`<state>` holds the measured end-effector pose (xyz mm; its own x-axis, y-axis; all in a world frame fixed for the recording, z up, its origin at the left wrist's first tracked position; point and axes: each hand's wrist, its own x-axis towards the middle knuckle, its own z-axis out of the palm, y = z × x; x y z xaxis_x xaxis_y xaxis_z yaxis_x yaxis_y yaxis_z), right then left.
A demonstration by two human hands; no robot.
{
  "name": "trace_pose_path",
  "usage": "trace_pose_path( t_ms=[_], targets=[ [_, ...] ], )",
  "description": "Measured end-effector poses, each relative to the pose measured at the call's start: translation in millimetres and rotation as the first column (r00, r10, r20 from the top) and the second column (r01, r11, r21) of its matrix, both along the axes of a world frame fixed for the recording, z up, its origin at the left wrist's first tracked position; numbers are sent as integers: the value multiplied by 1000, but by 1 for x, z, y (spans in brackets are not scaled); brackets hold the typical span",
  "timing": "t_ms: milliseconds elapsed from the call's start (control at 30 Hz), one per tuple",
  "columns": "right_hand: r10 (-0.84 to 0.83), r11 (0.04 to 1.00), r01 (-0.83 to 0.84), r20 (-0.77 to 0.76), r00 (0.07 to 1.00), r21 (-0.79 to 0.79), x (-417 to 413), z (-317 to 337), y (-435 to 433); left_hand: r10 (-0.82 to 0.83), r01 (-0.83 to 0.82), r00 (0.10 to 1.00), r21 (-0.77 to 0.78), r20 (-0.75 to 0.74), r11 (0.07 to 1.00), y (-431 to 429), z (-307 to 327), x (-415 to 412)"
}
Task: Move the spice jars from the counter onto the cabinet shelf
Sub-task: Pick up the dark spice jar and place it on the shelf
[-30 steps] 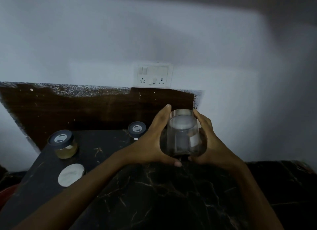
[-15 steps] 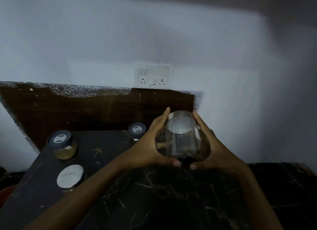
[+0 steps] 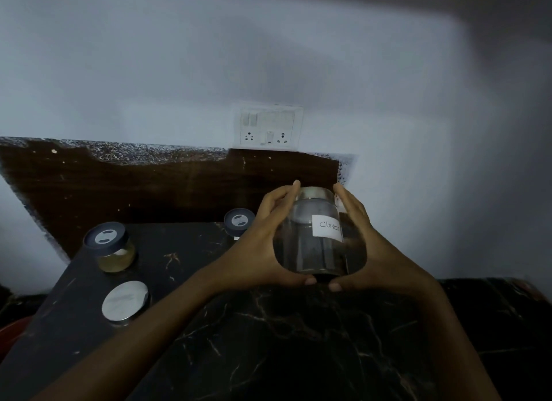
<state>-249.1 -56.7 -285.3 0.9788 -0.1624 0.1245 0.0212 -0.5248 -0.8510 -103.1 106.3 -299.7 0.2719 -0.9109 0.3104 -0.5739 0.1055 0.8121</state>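
Left hand [image 3: 256, 251] and right hand [image 3: 380, 261] cup a round, metal-lidded glass jar [image 3: 309, 248].

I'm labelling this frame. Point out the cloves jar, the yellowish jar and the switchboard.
cloves jar [image 3: 313, 254]: head view, glass wall below the label.
yellowish jar [image 3: 115, 257]: head view, glass body under its dark lid.
switchboard [image 3: 268, 125]: head view, centre of its plate.

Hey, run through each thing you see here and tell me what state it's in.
Cloves jar: lidded, gripped on both sides.
Left hand: curled round the Cloves jar.
Right hand: curled round it too.
Yellowish jar: lidded, upright on the counter.
Rear dark-lidded jar: lidded, partly hidden.
Silver lid: flat, facing up.
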Motion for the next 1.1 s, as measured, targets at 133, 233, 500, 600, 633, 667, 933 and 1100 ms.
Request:
trace_pose_path(
  t_ms=[133, 233, 500, 600, 633, 667, 933, 1100],
  targets=[
    [70, 980, -67, -14, 997, 186, -5, 6, -1, -11, 10, 1000, -18, -23, 1000, 7, 5, -3],
    [38, 984, -37, -3, 999, 176, -4, 9, 0, -41, 42, 998, 25, -41, 999, 10, 10, 2],
    [-29, 996, 29, -1, 1000, -79, -2, 18, 9, -41, 35, 997, 92, 65, 995, 14, 22, 9],
    [-41, 995, 41, -2, 999, -94, -4, 23, 11, -33, 24, 994, 91, 104, 996, 16, 27, 10],
    [-45, 994, 45, 0, 999, -101, -4, 25, 11, -36, 26, 992, 91, 118, 996, 16, 29, 9],
    [-49, 993, 49, 3, 999, -108, -5, 27, 11, -41, 29, 990, 92, 137, 995, 16, 30, 9],
    [-36, 980, 51, 81, 996, -195, -2, 68, 11, -30, 20, 978, 51, 205, 998, 13, 69, 13],
    [-5, 956, 68, 214, 977, -286, 9, 113, -2, 44, -25, 913, -52, 405, 998, 6, 121, 24]
  ],
)
